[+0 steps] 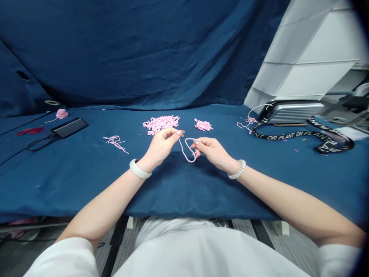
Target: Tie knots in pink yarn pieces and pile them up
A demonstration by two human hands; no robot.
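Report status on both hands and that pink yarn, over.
Left hand pinching pink yarn loop. Right hand pinching its other end. Pile of pink yarn pieces just beyond, not touched.

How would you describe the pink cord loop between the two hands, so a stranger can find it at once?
Near the middle of the dark blue cloth, the left hand and the right hand face each other. Between them hangs a thin pink cord in a long loop. Unlike the pink heaps behind, it is held up in the air.
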